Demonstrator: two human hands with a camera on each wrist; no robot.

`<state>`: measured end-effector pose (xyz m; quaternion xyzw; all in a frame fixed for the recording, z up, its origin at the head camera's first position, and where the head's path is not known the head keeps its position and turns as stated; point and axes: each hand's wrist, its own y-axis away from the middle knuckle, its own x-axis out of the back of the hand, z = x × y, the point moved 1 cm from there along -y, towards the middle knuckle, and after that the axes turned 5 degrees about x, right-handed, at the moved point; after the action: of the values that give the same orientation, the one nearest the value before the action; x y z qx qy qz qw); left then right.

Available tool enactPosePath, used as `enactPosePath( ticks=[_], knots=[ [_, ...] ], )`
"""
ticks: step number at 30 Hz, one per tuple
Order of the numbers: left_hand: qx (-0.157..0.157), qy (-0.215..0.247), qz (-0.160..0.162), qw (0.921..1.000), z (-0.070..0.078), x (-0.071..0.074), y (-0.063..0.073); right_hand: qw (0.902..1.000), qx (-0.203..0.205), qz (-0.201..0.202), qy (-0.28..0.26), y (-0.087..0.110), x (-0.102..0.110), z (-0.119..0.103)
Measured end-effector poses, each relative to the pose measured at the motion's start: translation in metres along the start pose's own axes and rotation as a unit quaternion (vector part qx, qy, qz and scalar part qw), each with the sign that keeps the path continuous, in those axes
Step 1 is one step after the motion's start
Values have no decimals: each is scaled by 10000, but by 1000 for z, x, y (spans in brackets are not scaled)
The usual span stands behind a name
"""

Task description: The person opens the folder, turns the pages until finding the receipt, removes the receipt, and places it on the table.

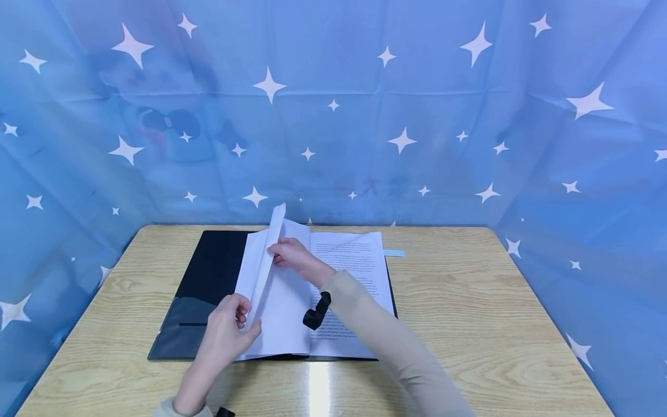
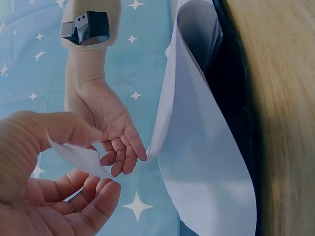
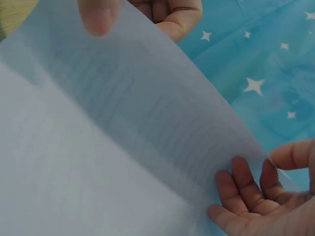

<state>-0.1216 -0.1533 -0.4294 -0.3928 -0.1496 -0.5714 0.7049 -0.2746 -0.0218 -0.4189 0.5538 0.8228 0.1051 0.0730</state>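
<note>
A black folder [image 1: 221,260] lies open on the table with white printed sheets in it. One sheet of paper [image 1: 267,260] is lifted up from the left side, curving between both hands. My right hand [image 1: 298,255] pinches its far edge; in the right wrist view thumb and forefinger meet on that edge of the sheet [image 3: 162,113]. My left hand [image 1: 229,324] holds the near part of the same edge, thumb on one face and curled fingers behind. Text shows faintly through the paper. On the folder's right side lies a page of printed text [image 1: 346,278], partly covered by my right forearm.
The wooden table [image 1: 469,307] extends on both sides of the folder. A light blue tab [image 1: 394,253] sticks out at the folder's right edge. A clear pocket [image 1: 182,324] covers the folder's lower left. Behind the table hangs a blue curtain [image 1: 354,69] with white stars.
</note>
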Motion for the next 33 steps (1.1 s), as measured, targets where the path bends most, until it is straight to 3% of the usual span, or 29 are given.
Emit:
enactPosePath(
  ticks=[6, 11, 23, 33],
  knots=[
    [-425, -249, 355, 9982, -2, 0, 2, 10000, -65, 18, 0, -1, -1, 2],
    [-542, -278, 420, 9973, -6, 0, 3, 10000, -9, 36, 39, 1, -1, 3],
    [-323, -375, 363, 9981, -21, 1, 4, 9999, 93, -85, -45, 7, 0, -2],
    [-217, -374, 410, 9982, -36, 1, 2, 9997, 119, -114, -161, 9, 17, -2]
  ],
)
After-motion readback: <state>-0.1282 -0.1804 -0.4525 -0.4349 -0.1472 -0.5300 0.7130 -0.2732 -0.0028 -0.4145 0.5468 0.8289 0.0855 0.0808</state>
